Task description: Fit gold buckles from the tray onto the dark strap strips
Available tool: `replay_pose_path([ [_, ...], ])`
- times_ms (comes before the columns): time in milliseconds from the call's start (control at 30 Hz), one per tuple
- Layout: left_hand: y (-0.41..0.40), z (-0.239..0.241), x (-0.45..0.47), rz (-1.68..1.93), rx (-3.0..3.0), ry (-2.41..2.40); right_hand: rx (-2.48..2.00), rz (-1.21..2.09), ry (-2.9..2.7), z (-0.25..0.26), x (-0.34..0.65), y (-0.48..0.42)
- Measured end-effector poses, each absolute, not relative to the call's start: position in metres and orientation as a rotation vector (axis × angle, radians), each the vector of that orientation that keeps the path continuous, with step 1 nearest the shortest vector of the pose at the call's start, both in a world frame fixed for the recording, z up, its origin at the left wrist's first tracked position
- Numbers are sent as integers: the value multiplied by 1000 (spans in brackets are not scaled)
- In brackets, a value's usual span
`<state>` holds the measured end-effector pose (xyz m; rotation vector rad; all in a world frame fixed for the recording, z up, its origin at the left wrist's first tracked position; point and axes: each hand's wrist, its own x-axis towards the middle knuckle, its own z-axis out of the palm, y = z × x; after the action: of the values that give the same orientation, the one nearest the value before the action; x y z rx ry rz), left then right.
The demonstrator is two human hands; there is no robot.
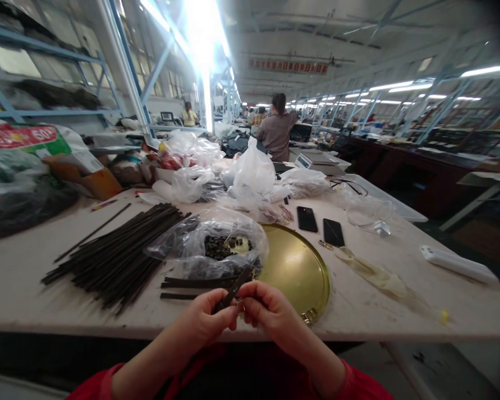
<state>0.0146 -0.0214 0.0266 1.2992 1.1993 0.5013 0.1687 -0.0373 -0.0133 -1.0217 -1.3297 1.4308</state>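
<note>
My left hand (pixel 210 319) is closed on a dark flat strap (pixel 238 284), whose end points up and away from me. Fingertips of my right hand (pixel 266 311) pinch a small shiny metal piece against the strap; it looks like a buckle, mostly hidden by the fingers. Just beyond both hands lies a round gold tray (pixel 291 266), with a few small gold buckles (pixel 308 315) at its near edge. An open clear plastic bag (pixel 191 255) holds many small dark pieces (pixel 217 247). Several loose straps (pixel 179 295) lie left of my hands.
A large pile of dark straps (pixel 116 255) covers the table's left side. Two black phones (pixel 307 219) lie behind the tray. Knotted white bags (pixel 254 166) stand at the back. To the right are a yellowish strip (pixel 375 272) and a white elongated device (pixel 458 263). A person (pixel 277 133) stands beyond.
</note>
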Motion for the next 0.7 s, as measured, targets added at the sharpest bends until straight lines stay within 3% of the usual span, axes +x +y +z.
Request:
replay_pose_path([
  [300, -29, 12, 11, 841, 1618, 1275, -910, 1331, -1239, -20, 143, -42],
  [567, -31, 14, 7, 799, 1631, 1320, -989, 1011, -1556, -15, 142, -44],
  [700, -28, 11, 7, 802, 1619, 1332, -1032, 1058, -1441, -27, 142, -41],
])
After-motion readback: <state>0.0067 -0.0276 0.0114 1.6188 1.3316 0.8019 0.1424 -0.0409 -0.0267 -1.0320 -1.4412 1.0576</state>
